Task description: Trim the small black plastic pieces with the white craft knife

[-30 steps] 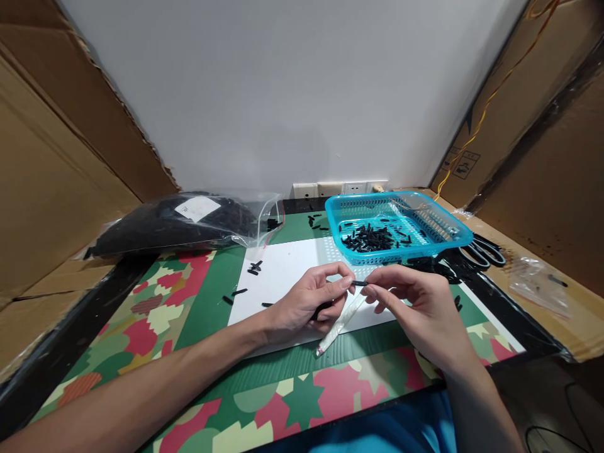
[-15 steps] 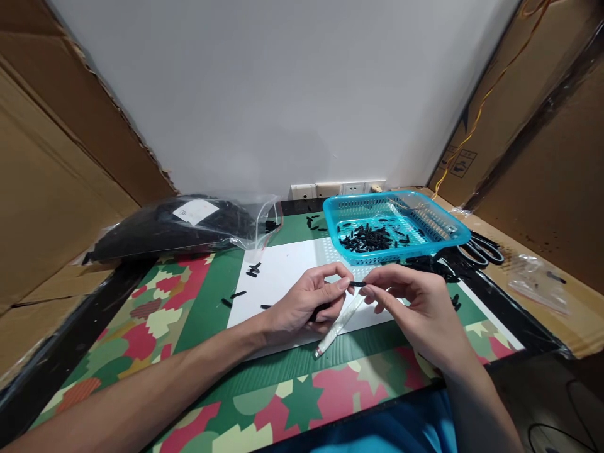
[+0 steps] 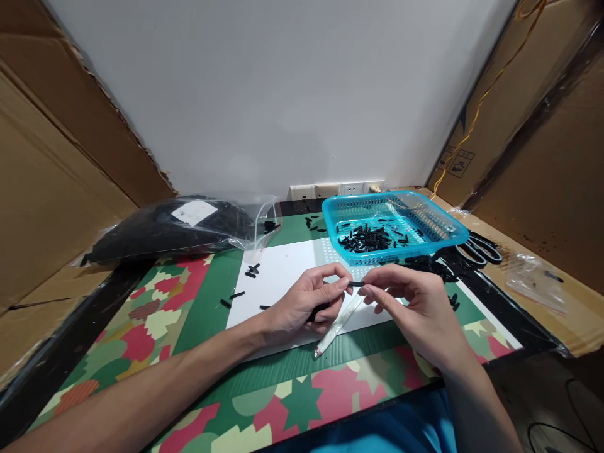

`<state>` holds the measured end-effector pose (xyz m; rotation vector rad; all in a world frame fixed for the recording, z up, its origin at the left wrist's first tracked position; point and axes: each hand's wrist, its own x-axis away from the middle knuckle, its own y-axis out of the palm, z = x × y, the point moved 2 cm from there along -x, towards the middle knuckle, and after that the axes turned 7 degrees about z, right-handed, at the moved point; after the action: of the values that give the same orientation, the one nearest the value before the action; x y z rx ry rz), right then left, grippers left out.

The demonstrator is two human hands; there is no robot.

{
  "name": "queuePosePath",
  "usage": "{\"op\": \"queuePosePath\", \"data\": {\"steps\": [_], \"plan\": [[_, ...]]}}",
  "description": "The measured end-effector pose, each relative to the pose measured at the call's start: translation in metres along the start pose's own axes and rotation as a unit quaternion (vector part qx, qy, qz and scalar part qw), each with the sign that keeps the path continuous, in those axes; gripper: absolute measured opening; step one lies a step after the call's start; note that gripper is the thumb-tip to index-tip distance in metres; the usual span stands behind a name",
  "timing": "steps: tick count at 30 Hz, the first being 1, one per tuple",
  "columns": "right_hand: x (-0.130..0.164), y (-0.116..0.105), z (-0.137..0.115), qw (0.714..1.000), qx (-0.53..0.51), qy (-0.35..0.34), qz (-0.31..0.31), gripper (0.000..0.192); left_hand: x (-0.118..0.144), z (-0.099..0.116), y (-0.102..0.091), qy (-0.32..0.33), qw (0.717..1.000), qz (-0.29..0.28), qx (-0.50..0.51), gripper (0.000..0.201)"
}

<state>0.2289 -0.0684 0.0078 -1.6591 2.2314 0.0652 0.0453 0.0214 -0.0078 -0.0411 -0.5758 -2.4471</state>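
Observation:
Above a white sheet (image 3: 283,261), my left hand (image 3: 314,299) and my right hand (image 3: 410,299) meet over a small black stick-like piece (image 3: 355,284). Thumb and forefinger of each hand pinch one end of it. More black material (image 3: 319,309) sits under the curled lower fingers of my left hand, its kind unclear. Beneath and between the hands lies a narrow white wrapped strip (image 3: 333,336), slanting toward me. Similar small black pieces (image 3: 253,270) are scattered on the sheet to the left.
A blue plastic basket (image 3: 363,258) holding many black pieces stands behind my hands. Back left lies a clear bag (image 3: 189,229) filled with black material. Black-and-grey scissors handles (image 3: 479,251) and a small clear bag (image 3: 535,286) are at right. Cardboard walls (image 3: 542,157) flank the table.
The view has shifted very slightly. Both hands keep the same pinch on the small black piece, with no other visible change.

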Motion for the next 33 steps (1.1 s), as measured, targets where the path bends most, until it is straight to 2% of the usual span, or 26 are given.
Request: {"op": "queuePosePath", "data": {"steps": [17, 29, 33], "plan": [[-0.0006, 0.0, -0.0014, 1.0, 0.021, -0.002, 0.004, 0.02, 0.0, 0.0, -0.0005, -0.002, 1.0, 0.001, -0.007, 0.022], [-0.0002, 0.0003, -0.0031, 0.999, 0.029, 0.003, -0.032, 0.022, 0.0005, 0.0002, -0.0005, -0.006, 1.0, -0.005, -0.005, 0.025], [0.0001, 0.0001, -0.0022, 0.999, 0.021, 0.005, -0.024, 0.019, -0.0003, 0.0001, -0.0005, 0.0, 1.0, -0.006, -0.003, 0.021]]}}
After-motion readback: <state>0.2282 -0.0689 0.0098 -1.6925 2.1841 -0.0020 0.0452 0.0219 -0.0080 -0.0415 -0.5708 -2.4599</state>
